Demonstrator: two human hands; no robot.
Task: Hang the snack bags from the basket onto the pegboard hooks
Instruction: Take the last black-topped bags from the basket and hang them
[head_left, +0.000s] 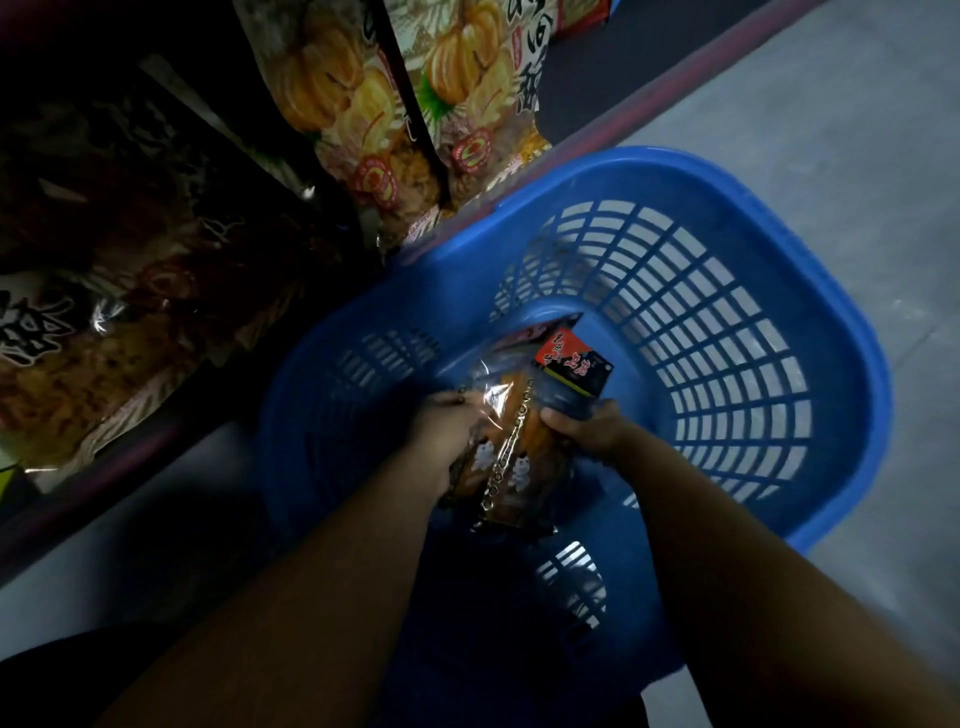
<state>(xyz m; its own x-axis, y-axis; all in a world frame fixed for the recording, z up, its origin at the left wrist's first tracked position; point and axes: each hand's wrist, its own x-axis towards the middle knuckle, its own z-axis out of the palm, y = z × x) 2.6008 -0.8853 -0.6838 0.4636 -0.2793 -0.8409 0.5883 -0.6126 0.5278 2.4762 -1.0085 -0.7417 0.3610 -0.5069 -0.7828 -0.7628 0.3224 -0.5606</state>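
Observation:
A blue plastic basket (727, 322) with slotted walls stands on the floor below me. Inside it lie orange-and-black snack bags (519, 457) with a red-and-black header (569, 358). Both my arms reach down into the basket. My left hand (447, 441) grips the left side of the bags. My right hand (587, 428) grips their right side, fingers curled over the top edge. How many bags are in the bundle is hard to tell in the dim light.
Hanging snack bags with pumpkin pictures (363, 104) fill the display at the upper left, with darker bags (130, 260) beside them. A dark shelf edge (571, 135) runs diagonally along the basket. Grey floor (831, 104) lies to the right.

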